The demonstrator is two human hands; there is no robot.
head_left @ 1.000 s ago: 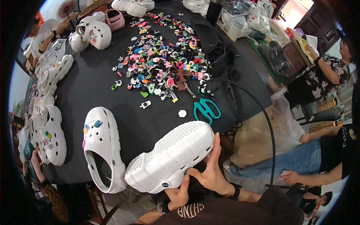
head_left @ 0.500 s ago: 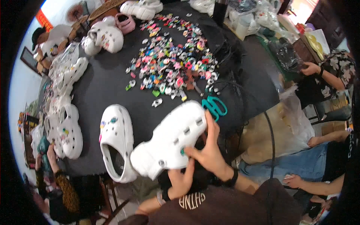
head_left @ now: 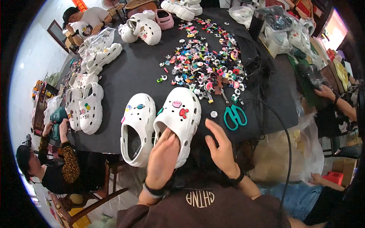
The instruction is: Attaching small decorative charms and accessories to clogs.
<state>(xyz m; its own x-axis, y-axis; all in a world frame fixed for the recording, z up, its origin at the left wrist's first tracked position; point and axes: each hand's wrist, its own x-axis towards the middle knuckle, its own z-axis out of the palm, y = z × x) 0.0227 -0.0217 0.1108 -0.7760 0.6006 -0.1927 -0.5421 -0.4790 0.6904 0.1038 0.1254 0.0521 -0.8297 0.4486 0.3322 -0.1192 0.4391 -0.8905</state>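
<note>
Two white clogs lie side by side at the near edge of the black table (head_left: 137, 72). The left clog (head_left: 137, 127) carries small coloured charms. The right clog (head_left: 181, 117) shows a pink charm and a red one on its top. My left hand (head_left: 162, 159) rests on that clog's heel opening, fingers laid over the rim. My right hand (head_left: 219, 146) hovers just right of the clog, fingers spread, holding nothing. A big heap of coloured charms (head_left: 205, 64) is spread beyond them.
Teal scissors (head_left: 235, 116) lie right of the clogs beside a small white charm (head_left: 214, 113). More white clogs (head_left: 89, 106) line the left edge and far end. A black cable (head_left: 281, 129) loops off the right edge. Other people sit around the table.
The right clog, held sole-up in both hands before, now lies upright on the table beside the other one. My right hand has let go of it.
</note>
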